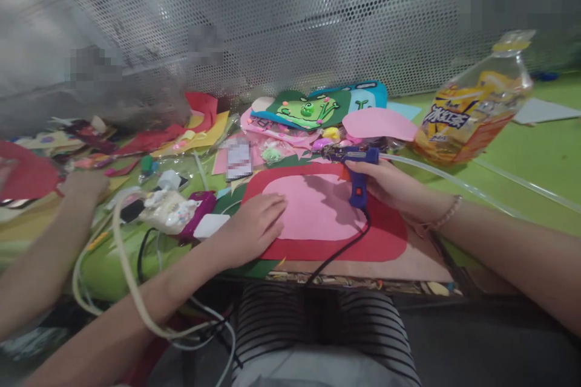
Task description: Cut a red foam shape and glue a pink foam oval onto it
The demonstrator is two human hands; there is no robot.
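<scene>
In my right hand [394, 184] is a blue glue gun [359, 178], my fingers wrapped round its handle. Its nozzle points left, above the far edge of the craft sheets, and a clear glue stick [436, 174] runs out of its back. My left hand [258, 227] lies flat, fingers stretched, on the left edge of a pink rounded sheet [313, 205]. That sheet rests on a larger red rounded sheet [390, 242]. A black cord [338, 251] hangs from the glue gun's handle across both sheets.
A tilted plastic bottle [476, 103] stands at the right. Decorated green and blue cutouts [313, 109] lie behind the sheets. Cables and a power strip [197, 214] sit left of my left hand. Another person's arm [68, 230] reaches in at far left among paper scraps.
</scene>
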